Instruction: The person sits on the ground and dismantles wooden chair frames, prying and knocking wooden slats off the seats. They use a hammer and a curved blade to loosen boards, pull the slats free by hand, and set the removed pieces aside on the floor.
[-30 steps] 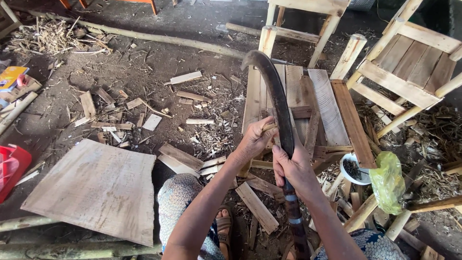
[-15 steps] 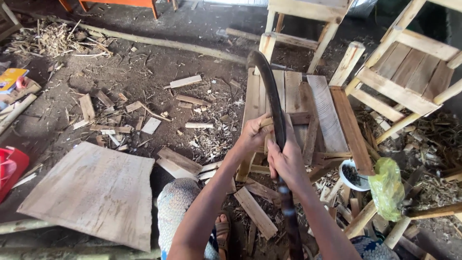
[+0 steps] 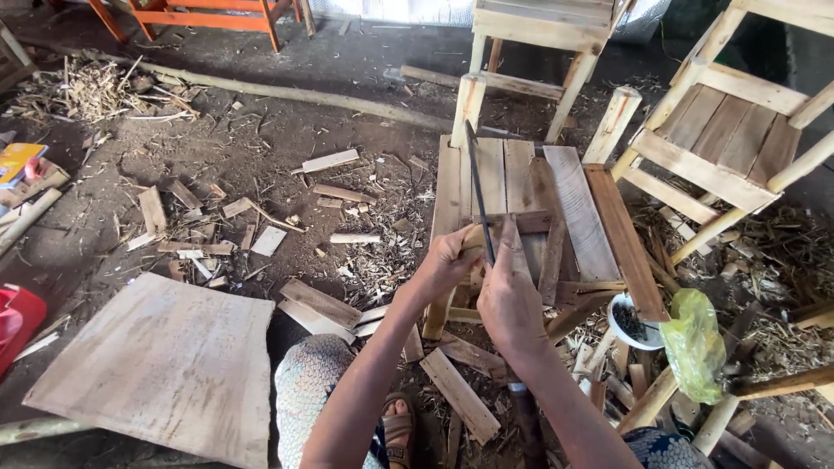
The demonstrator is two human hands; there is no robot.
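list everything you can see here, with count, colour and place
blade: 1, dark, edge-on above the chair
small wood piece: 1, pale, in left hand
unfinished chair: 1, pale wood, lying centre
upright chairs: 2, pale wood, top right
board: 1, pale, bottom left
offcuts: many, pale, on dirt floor
bowl: 1, white, right of chair
plastic bag: 1, yellow-green, beside bowl
left hand: holding wood piece
right hand: gripping blade
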